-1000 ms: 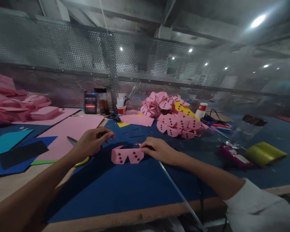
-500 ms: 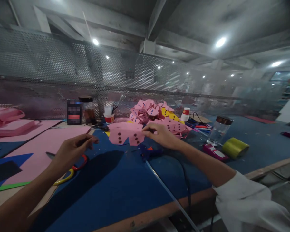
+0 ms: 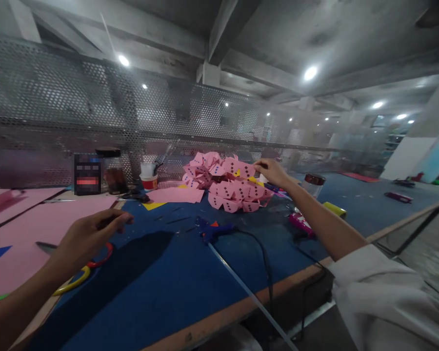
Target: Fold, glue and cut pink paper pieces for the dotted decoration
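Note:
My right hand (image 3: 272,171) reaches over the paper pile, thumb and fingers pinching the edge of a pink paper cutout (image 3: 240,168) with dark diamond marks. Beneath and around it lies a heap of similar pink cutouts (image 3: 237,192), some marked with blue or dark diamonds. My left hand (image 3: 98,231) hovers at the left, its fingers curled and nothing visible in them. Under that hand lie scissors (image 3: 104,256) with red and yellow handles. Between my hands a blue glue gun (image 3: 214,229) rests on the table, a long clear glue stick pointing toward me.
Pink sheets (image 3: 29,229) cover the table's left side. A plain pink piece (image 3: 175,195) lies near a paper cup (image 3: 149,180) and a brown jar (image 3: 113,173). On the right are a lidded jar (image 3: 313,185), a magenta object (image 3: 300,223) and a yellow roll (image 3: 334,209). A perforated metal screen (image 3: 168,117) stands behind.
My right hand has carried the pink cutout from above the glue gun to the top of the pile. The view has shifted right. My left hand keeps its curled pose.

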Tool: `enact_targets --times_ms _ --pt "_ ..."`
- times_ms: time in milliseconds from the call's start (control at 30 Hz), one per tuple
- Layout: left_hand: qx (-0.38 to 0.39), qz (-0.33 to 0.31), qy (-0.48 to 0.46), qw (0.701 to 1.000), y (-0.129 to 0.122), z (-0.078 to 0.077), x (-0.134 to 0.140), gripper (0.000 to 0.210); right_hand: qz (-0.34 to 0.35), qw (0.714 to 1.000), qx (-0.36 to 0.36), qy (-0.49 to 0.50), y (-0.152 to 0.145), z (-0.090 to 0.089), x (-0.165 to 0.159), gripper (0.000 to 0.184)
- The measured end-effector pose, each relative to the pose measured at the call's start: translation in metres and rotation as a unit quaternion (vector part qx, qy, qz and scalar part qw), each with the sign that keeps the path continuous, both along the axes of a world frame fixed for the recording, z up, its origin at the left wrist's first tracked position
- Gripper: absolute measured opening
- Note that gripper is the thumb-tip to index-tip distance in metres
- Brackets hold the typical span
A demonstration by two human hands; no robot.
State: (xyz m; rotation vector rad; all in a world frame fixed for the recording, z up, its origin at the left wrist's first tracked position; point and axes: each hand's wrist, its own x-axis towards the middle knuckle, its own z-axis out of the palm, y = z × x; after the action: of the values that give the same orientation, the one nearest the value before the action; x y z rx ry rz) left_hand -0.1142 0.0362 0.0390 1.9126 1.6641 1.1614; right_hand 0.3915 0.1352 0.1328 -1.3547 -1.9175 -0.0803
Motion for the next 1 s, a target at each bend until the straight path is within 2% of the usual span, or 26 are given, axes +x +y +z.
enact_targets --times_ms 167,333,433,633,1000 --pt "0.005 0.007 0.024 1.000 0.000 0.001 -0.001 0.039 0.000 1.000 -0.023 -0.013 0.010 -0.008 0.021 0.026" --pt "0.008 0.013 0.024 1.000 -0.001 -0.002 -0.001 0.039 0.007 0.999 -0.040 -0.023 0.016 -0.014 0.027 0.025" --pt "0.006 0.017 0.029 0.999 0.001 -0.003 -0.002 0.039 0.010 0.999 -0.041 -0.023 0.019 -0.016 0.027 0.025" --pt "-0.007 0.019 0.038 0.999 0.011 -0.010 -0.007 0.054 0.012 0.999 -0.042 -0.027 0.019 -0.016 0.023 0.026" --pt "-0.012 0.015 0.051 0.999 0.013 -0.012 -0.011 0.050 -0.007 0.995 -0.083 -0.053 0.013 -0.015 0.001 0.023"
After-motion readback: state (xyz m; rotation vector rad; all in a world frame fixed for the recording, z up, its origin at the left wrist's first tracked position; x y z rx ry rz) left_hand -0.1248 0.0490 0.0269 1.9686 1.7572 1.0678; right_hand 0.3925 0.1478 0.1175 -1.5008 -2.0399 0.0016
